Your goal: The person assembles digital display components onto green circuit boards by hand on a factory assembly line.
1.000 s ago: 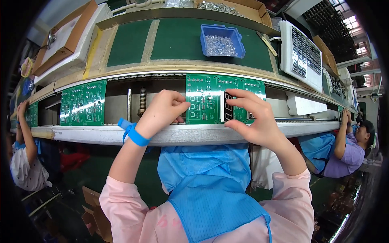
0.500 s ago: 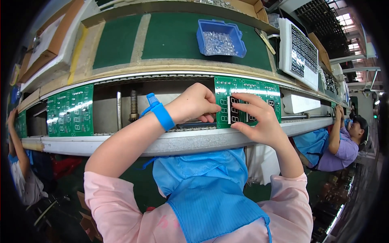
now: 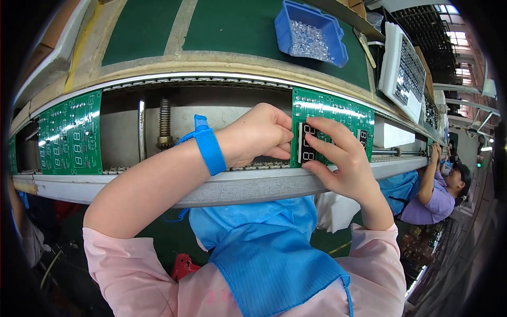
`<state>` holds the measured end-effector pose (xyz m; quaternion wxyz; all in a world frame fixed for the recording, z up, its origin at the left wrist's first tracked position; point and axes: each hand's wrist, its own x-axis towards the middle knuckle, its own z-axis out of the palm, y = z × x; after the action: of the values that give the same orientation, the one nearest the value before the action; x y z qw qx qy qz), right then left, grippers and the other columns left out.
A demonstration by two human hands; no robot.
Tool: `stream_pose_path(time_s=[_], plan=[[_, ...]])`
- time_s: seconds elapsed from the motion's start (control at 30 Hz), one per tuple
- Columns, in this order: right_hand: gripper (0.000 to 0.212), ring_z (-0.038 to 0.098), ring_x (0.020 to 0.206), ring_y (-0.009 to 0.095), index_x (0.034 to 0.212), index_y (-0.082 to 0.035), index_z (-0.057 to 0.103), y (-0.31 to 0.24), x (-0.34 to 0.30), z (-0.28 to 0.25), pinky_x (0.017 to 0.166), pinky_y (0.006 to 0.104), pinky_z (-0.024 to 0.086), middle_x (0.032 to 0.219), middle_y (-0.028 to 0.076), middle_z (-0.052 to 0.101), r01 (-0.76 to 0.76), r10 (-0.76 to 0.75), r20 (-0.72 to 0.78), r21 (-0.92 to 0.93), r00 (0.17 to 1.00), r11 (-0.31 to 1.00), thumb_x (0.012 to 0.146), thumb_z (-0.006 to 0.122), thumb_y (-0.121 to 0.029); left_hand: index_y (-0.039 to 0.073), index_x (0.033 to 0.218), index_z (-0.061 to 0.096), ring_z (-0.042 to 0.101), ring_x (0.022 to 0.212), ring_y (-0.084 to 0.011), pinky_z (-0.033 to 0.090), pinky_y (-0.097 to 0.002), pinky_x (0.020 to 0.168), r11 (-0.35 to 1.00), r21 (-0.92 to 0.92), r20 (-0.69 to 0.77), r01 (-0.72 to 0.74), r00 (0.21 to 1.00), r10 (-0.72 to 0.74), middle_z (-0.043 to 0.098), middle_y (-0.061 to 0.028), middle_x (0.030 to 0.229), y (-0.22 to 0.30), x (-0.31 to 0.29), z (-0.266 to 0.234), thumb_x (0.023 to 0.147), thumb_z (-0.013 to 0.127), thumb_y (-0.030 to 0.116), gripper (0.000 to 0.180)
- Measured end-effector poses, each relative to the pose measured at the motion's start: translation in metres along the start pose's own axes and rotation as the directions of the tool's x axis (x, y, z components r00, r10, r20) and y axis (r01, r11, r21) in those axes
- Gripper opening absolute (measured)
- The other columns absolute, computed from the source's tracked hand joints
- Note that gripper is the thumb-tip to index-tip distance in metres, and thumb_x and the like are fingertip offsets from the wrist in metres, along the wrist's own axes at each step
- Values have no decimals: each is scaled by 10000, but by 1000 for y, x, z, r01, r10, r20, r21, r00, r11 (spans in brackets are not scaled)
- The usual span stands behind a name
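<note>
Tabletop (image 3: pixel 227 31): green, beyond the conveyor, carrying a blue bin (image 3: pixel 283 34) of small clear parts (image 3: pixel 311 42).
Conveyor rail (image 3: pixel 237 193): grey metal, running along the near side.
Circuit board (image 3: pixel 322 105): green, lying flat in the conveyor.
Digit display (image 3: pixel 308 155): black-faced, white-sided, at the left part of the board; whether it sits flush is hidden.
Right hand (image 3: pixel 346 158): grip part-closed about the display, fingers toward its upper end, thumb at its lower end.
Left hand (image 3: pixel 260 134): grip nearly closed at the board's left edge; cannot tell whether it pinches it.
Handling: display probably light, stiff, smooth, fragile underneath; best held by its ends. Board likely stiff; edges suit fingers.
</note>
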<state>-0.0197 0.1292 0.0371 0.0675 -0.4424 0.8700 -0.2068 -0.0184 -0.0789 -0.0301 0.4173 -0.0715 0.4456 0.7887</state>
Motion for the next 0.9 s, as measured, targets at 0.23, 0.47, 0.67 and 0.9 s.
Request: stream_pose_path(time_s=[0.23, 0.47, 0.67, 0.9], plan=[[458, 580, 1163, 379, 1071, 31, 665, -1, 2, 1, 949, 441, 502, 1262, 197, 585, -1, 1, 15, 0, 1000, 1000, 646, 809, -60, -45, 1138, 626, 686, 893, -126, 587, -248, 795, 999, 51, -10, -13, 1000, 14, 693, -96, 1036, -3, 1, 0, 935, 545, 14, 227], [444, 580, 1169, 377, 1080, 42, 670, -6, 4, -2, 953, 429, 498, 1268, 198, 588, -21, 23, 34, -50, 999, 999, 663, 798, -43, -36, 1072, 637, 678, 879, -126, 578, -263, 798, 998, 56, -15, -40, 999, 41, 692, -85, 998, -4, 2, 3, 939, 550, 45, 178], [446, 579, 1172, 378, 1089, 38, 672, -6, 3, -1, 958, 430, 495, 1276, 195, 588, -34, 37, 47, -59, 998, 998, 672, 800, -52, -33, 1054, 641, 677, 875, -127, 575, -258, 789, 998, 54, -33, -43, 998, 45, 690, -83, 985, -5, 1, 3, 939, 549, 50, 170], [467, 579, 1175, 381, 1107, 34, 666, -6, 2, 0, 963, 430, 493, 1294, 199, 582, -45, 49, 57, -72, 997, 996, 669, 803, -57, -51, 1065, 649, 682, 865, -136, 574, -256, 796, 996, 55, -19, -63, 998, 64, 689, -97, 972, -6, 2, 2, 936, 545, 58, 198]])
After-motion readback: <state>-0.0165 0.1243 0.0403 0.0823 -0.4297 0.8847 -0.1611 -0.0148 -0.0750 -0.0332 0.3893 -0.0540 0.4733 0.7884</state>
